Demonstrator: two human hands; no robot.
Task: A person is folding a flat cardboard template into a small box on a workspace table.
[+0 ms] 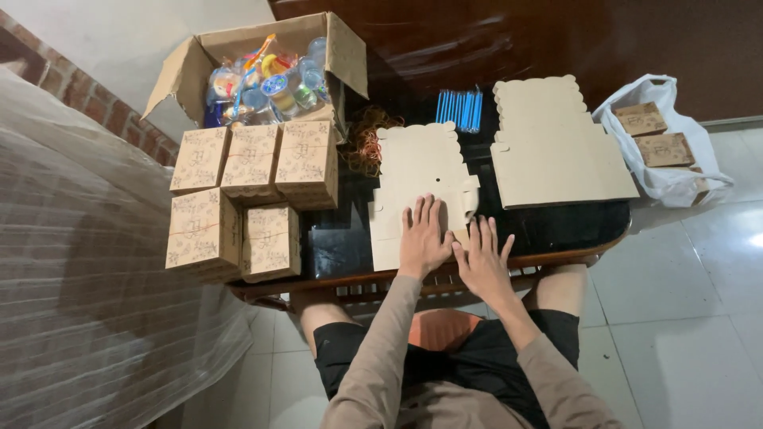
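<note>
We press our left hand flat, fingers spread, on the unfolded cardboard box at the table's near edge; our right hand lies open beside it, just right of the sheet. Folded boxes stand well left.

Flat box blank under both hands: matt tan cardboard, smooth, as is the blank stack beside it. Table top: glossy black, reflective (wooden rim). Folded boxes: matt printed cardboard; bag: thin white plastic, crinkled.
</note>
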